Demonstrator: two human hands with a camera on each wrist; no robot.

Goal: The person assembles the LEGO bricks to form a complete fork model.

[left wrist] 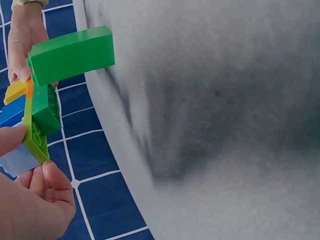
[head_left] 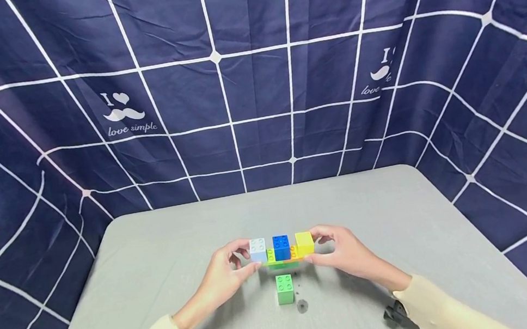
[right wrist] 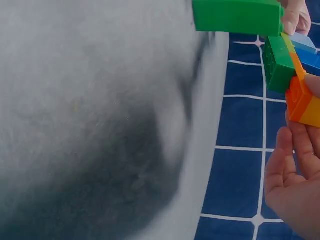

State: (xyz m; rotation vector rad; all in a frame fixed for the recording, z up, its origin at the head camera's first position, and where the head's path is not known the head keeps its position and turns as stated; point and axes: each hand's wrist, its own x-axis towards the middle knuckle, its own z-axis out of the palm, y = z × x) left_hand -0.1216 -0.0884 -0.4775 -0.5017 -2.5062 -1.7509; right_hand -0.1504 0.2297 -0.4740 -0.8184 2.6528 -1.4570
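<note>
A joined toy brick assembly is held level between both hands. Along its top sit a light blue brick (head_left: pixel 257 250), a dark blue brick (head_left: pixel 281 248) and a yellow brick (head_left: pixel 305 243). Beneath these lie a lime-green piece (left wrist: pixel 36 141) and an orange piece (right wrist: pixel 298 95), with a green brick (right wrist: pixel 278 65) under them. My left hand (head_left: pixel 227 268) pinches the light blue end, thumb in front. At the yellow end, my right hand (head_left: pixel 345 250) pinches with thumb and fingers. Nearer to me, a separate tall green brick (head_left: pixel 285 289) stands upright on the table.
The grey table (head_left: pixel 173 236) has rounded far corners. A dark blue curtain (head_left: pixel 254 89) with white lines surrounds its back and sides. A small dark mark (head_left: pixel 302 306) lies beside the standing green brick.
</note>
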